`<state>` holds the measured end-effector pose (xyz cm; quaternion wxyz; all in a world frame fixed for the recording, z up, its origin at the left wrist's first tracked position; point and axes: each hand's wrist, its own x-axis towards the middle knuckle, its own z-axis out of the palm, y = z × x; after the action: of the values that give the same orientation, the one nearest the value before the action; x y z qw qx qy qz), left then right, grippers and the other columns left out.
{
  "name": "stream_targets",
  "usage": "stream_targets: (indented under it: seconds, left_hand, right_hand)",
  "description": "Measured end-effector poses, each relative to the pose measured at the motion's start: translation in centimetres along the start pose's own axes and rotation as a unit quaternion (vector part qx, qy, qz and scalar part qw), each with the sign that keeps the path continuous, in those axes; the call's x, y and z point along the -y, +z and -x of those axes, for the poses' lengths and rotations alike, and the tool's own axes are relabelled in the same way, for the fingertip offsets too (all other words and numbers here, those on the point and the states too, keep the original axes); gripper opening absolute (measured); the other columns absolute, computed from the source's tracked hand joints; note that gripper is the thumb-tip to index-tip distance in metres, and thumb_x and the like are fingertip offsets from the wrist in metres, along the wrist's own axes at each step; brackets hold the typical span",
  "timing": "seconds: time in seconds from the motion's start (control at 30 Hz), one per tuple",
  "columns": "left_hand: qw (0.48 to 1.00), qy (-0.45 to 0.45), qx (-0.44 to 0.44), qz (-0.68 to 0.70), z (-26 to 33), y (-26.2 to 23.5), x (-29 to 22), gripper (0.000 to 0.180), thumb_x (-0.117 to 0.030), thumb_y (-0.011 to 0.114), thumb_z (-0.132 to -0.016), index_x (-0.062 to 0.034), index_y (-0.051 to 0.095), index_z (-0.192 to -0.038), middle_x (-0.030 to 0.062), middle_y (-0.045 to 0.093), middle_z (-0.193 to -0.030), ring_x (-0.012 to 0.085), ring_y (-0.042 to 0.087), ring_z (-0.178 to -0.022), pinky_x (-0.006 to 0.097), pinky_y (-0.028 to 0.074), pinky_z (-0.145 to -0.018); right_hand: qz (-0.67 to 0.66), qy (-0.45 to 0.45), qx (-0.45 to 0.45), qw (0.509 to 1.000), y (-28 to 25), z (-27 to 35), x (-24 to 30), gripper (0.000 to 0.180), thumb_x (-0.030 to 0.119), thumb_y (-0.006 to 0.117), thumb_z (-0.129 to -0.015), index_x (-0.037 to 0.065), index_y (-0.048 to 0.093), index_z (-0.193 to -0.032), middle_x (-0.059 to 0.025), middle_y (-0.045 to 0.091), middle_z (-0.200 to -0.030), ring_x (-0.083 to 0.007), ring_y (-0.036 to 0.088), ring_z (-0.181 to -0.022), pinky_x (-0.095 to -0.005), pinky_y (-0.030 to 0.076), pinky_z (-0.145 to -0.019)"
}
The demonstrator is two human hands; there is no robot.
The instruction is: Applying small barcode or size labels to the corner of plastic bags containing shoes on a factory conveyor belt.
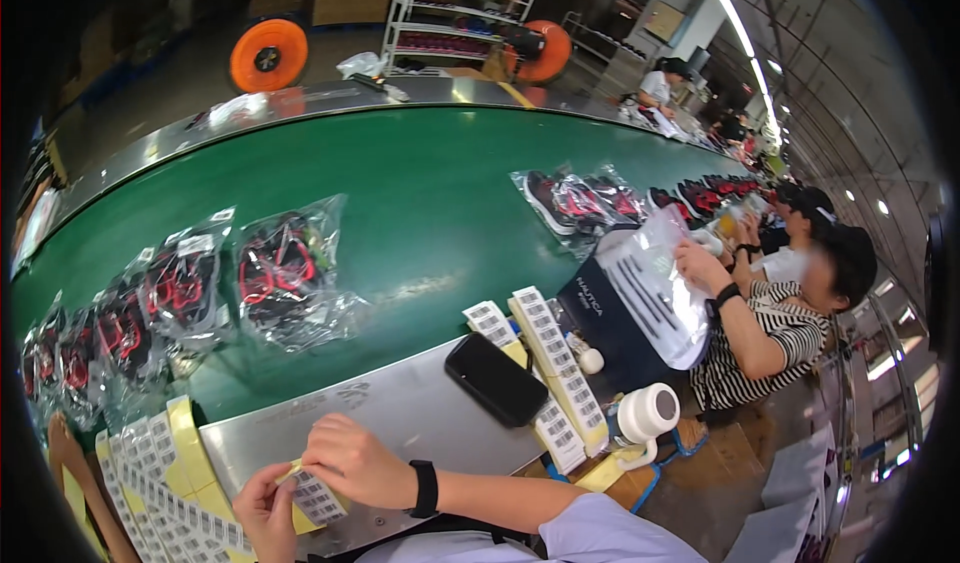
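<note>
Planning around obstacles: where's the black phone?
Head view, lower middle: the black phone lies on the metal ledge, right of the right hand, partly covering a label strip.

A wide green conveyor belt [430,213] curves across the view, with a black phone [497,379] lying at a slant on the metal ledge [370,403] along its near side and a white-topped bottle [650,411] farther right. Beyond the bottle, a person in a striped top [760,358] handles a clear plastic bag [650,288] over a navy bag [600,303]. Across the belt are two round orange objects, one left [268,56] and one right [546,55], a white shelving rack [460,9] between them, and, at upper right, a bright strip light [737,25].
</note>
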<state>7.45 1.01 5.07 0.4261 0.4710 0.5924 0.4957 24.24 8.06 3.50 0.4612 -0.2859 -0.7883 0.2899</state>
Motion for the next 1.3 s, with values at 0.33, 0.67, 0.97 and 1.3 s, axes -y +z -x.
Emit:
stream_targets:
  seconds: [0.33, 0.67, 0.97, 1.3]
  left_hand:
    - [0.996, -0.053, 0.066, 0.039, -1.4, 1.9, 1.3, 0.029, 0.008, 0.057, -0.084, 0.0051, 0.056, -0.113, -0.0001, 0.057, -0.079, 0.0022, 0.05, -0.066, 0.016, 0.036, -0.057]
    - [0.997, 0.0, 0.06, -0.045, -3.6, 1.4, 2.9, 0.044, 0.013, 0.057, -0.078, 0.0047, 0.053, -0.121, 0.0117, 0.065, -0.094, 0.0142, 0.067, -0.076, 0.024, 0.052, -0.065]
    - [0.995, -0.056, -0.034, 0.079, -5.5, -0.8, 6.3, 0.038, 0.005, 0.065, -0.083, 0.0058, 0.054, -0.12, 0.0162, 0.067, -0.101, 0.0155, 0.068, -0.086, 0.025, 0.054, -0.072]
    - [0.991, -0.063, -0.078, 0.093, -5.4, 0.3, 8.7, 0.029, 0.006, 0.057, -0.089, 0.0071, 0.055, -0.117, 0.0105, 0.064, -0.098, 0.0107, 0.063, -0.085, 0.022, 0.05, -0.071]
  right_hand:
    - [0.119, -0.034, 0.03, 0.992, -0.5, 1.1, -1.1, 0.007, 0.005, 0.059, -0.077, 0.0, 0.055, -0.076, -0.0111, 0.048, -0.076, -0.0288, 0.052, -0.079, -0.0429, 0.043, -0.093]
    - [0.129, -0.101, 0.092, 0.982, -3.1, -2.5, -1.6, 0.008, 0.008, 0.059, -0.076, 0.001, 0.054, -0.078, -0.0115, 0.048, -0.077, -0.0288, 0.052, -0.079, -0.0447, 0.043, -0.088]
    - [-0.132, 0.168, -0.214, 0.953, -9.3, -15.4, -11.8, 0.019, 0.007, 0.061, -0.089, 0.002, 0.061, -0.108, -0.0012, 0.059, -0.093, -0.0076, 0.053, -0.085, -0.0223, 0.044, -0.074]
    - [-0.159, 0.498, -0.203, 0.828, -6.4, -23.1, -32.4, 0.075, -0.003, 0.067, -0.073, 0.004, 0.032, -0.138, -0.0113, 0.062, -0.086, -0.0189, 0.062, -0.065, -0.0346, 0.052, -0.052]
